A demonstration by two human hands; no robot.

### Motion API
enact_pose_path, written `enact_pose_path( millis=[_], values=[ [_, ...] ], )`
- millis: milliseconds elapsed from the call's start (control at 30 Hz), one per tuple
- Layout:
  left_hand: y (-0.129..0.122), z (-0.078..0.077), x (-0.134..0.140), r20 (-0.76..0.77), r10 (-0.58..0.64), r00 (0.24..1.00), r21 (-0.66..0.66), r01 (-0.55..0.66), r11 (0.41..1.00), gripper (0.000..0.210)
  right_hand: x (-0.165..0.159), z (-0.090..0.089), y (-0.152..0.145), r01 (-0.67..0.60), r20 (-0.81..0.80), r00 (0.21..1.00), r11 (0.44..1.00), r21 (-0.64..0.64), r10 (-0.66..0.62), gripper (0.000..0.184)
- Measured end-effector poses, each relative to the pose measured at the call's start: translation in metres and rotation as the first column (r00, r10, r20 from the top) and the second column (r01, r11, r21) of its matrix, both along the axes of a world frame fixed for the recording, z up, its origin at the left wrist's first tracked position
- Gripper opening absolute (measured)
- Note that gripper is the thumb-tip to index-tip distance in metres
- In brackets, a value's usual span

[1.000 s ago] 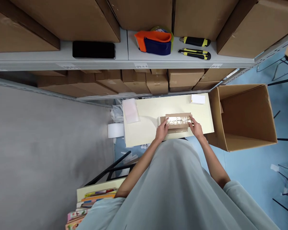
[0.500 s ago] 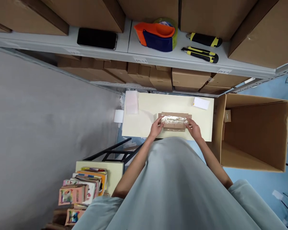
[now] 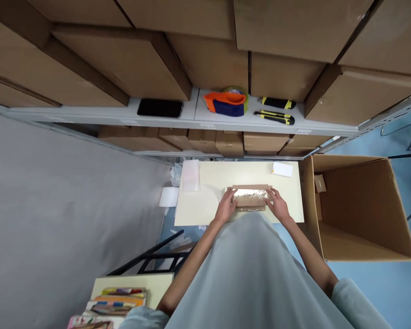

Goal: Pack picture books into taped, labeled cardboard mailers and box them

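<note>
A small brown cardboard box [image 3: 250, 199], with shiny clear tape over its top, lies at the front of the cream table [image 3: 208, 214]. My left hand [image 3: 226, 205] grips its left end, thumb near and fingers on the far side. At the opposite end my right hand [image 3: 278, 205] holds the box in the same way. Cardboard flaps stick out past the taped part, and a taped strip shows along the near edge. A white box [image 3: 282, 169] lies at the table's back right, and a pale pinkish sheet or pad [image 3: 191, 175] at the back left.
Above the table, a grey shelf [image 3: 195, 107] bears cardboard boxes, a black phone [image 3: 160, 108], an orange-and-blue tape dispenser [image 3: 225, 103] and two utility knives [image 3: 276, 109]. A large open carton [image 3: 311, 205] stands at the right. Books [image 3: 118, 301] are stacked at lower left.
The view has tilted upward, so shelf, table and hands sit lower in the picture. Both hands stay at the ends of the cardboard box.
</note>
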State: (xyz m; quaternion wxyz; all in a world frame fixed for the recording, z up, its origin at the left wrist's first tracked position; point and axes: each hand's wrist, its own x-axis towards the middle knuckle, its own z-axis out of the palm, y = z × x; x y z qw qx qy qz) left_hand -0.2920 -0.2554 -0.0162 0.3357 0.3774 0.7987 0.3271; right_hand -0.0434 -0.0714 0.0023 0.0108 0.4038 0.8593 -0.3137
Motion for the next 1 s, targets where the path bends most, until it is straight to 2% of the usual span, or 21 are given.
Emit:
enact_pose_path(
  millis=[100,233,433,567,667,767,833,1000],
  values=[
    [0.006,0.014,-0.010,-0.116,-0.090,0.989,0.003,0.091,0.996,0.046,-0.010,0.014,0.006,-0.047,0.014,0.999,0.984,0.172,0.045,0.039],
    [0.024,0.048,-0.036,-0.233,-0.149,0.961,0.096,0.175,0.980,0.038,-0.032,0.050,0.026,-0.119,-0.043,0.990,0.950,0.287,0.137,0.036],
    [0.060,0.116,-0.084,-0.378,-0.057,0.924,0.301,0.181,0.936,0.035,-0.080,0.118,0.057,-0.118,-0.180,0.962,0.905,0.408,0.206,0.039],
    [0.074,0.164,-0.106,-0.445,0.009,0.896,0.416,0.198,0.888,0.035,-0.113,0.161,0.061,-0.097,-0.261,0.937,0.889,0.448,0.234,0.043],
    [0.081,0.193,-0.117,-0.465,0.035,0.885,0.459,0.207,0.864,0.035,-0.135,0.190,0.061,-0.111,-0.264,0.932,0.889,0.445,0.248,0.044],
    [0.094,0.211,-0.131,-0.482,0.053,0.875,0.490,0.218,0.844,0.036,-0.165,0.214,0.072,-0.157,-0.256,0.918,0.871,0.465,0.302,0.046],
    [0.112,0.218,-0.144,-0.507,0.068,0.859,0.503,0.231,0.833,0.037,-0.192,0.226,0.088,-0.196,-0.252,0.900,0.845,0.498,0.357,0.048],
    [0.184,0.228,-0.184,-0.588,0.038,0.808,0.461,0.297,0.836,0.043,-0.277,0.242,0.148,-0.243,-0.158,0.910,0.800,0.549,0.384,0.048]
  ],
)
